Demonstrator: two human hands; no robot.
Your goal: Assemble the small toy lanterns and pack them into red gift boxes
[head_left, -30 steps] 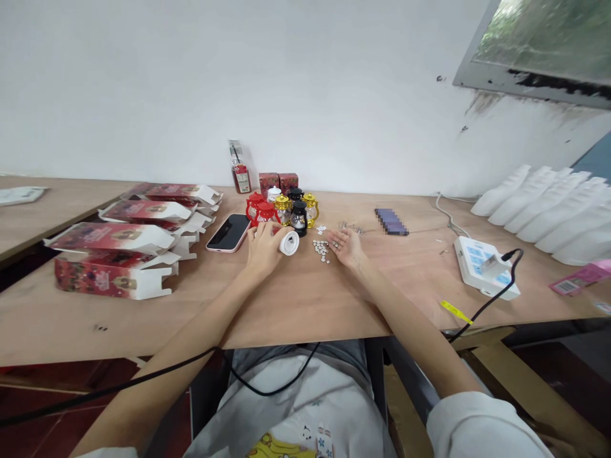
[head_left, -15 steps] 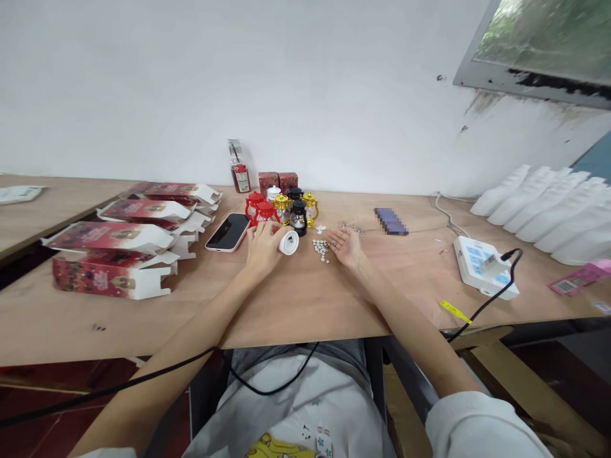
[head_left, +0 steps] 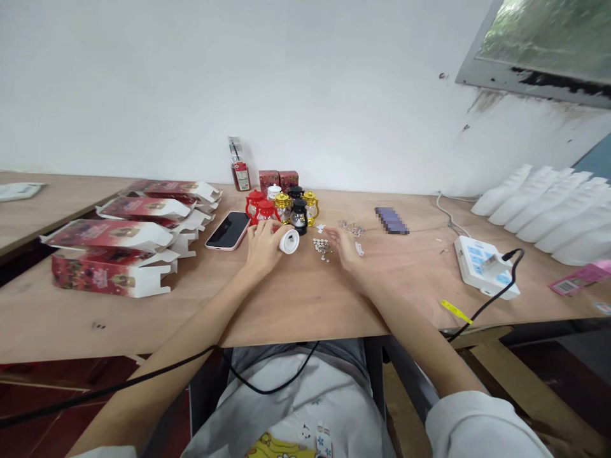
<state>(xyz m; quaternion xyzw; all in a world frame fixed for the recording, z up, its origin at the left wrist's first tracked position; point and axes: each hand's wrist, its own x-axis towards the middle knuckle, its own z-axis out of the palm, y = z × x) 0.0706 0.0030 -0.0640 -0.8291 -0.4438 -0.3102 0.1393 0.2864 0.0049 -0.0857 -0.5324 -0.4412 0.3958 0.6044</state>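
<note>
My left hand is closed around a white mini lantern, its round base turned toward me with a dark opening in it; the lantern's body is hidden by my fingers. My right hand is open with its fingers stretched out, beside a scatter of small silver button cells. Behind my left hand stand several mini lanterns: a red lantern, a gold lantern, a black lantern and a white lantern. Small white plastic pieces lie behind the cells.
Metal rings lie beyond my right hand. A phone and flattened red boxes are on the left. At the back are a bottle and small red boxes. A power strip and white sleeves occupy the right.
My right hand has turned from palm up to palm sideways and shifted slightly right. A white piece now shows beside it. My left hand and the white lantern stay in place.
</note>
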